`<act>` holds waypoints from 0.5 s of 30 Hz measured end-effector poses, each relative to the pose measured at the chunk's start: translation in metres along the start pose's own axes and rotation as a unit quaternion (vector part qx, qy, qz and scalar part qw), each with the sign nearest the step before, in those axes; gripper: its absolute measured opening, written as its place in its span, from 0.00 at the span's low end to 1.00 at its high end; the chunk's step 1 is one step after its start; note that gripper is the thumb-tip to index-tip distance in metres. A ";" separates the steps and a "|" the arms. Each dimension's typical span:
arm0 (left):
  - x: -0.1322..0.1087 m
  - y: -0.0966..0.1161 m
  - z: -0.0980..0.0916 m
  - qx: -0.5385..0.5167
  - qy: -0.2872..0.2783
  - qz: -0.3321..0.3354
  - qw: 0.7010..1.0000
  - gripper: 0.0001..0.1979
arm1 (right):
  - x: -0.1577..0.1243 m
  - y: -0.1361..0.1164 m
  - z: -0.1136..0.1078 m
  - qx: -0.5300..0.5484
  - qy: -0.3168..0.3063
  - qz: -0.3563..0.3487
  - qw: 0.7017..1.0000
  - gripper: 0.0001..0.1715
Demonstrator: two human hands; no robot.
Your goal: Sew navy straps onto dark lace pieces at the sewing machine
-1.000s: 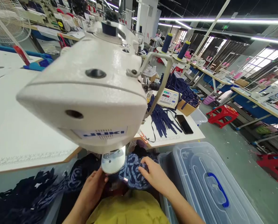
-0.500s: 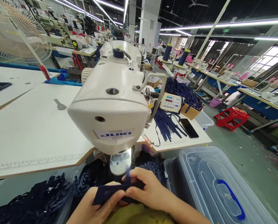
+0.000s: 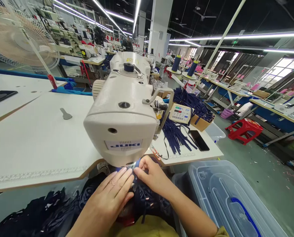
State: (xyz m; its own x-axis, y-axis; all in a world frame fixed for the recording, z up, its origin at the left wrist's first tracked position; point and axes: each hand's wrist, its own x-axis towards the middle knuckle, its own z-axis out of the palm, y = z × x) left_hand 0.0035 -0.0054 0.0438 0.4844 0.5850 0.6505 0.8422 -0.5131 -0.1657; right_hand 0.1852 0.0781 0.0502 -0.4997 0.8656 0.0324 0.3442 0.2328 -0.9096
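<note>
A white JUKI sewing machine (image 3: 123, 112) fills the centre of the view, its head hiding the needle area. My left hand (image 3: 111, 194) lies with fingers stretched flat on dark navy fabric (image 3: 147, 204) just below the machine head. My right hand (image 3: 153, 176) pinches a small navy strip (image 3: 137, 163) and holds it up under the machine head, fingertips touching those of the left hand. More patterned navy fabric (image 3: 38, 212) spills over my lap and to the lower left.
A clear plastic bin with a blue-handled lid (image 3: 226, 200) stands at my right. On the white table (image 3: 33, 138) lie navy strips (image 3: 175, 135), a black phone (image 3: 199, 140), a control panel (image 3: 179, 113). A fan (image 3: 18, 39) and red stool (image 3: 244, 129) stand further off.
Both hands have risen from my lap to the machine head. The left hand let go of the navy strip and flattened; the right hand carried the strip up under the head.
</note>
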 end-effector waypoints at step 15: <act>-0.008 0.004 0.020 0.095 0.040 -0.087 0.991 0.27 | 0.010 0.003 -0.003 -0.087 0.020 -0.162 0.983 0.12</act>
State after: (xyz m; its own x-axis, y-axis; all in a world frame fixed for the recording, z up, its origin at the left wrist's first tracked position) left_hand 0.0074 0.0008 0.0229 0.3136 0.5982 0.7374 0.9445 -0.2764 -0.1774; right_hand 0.1839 0.0884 0.0486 -0.5752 0.7489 0.3289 0.3047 0.5694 -0.7635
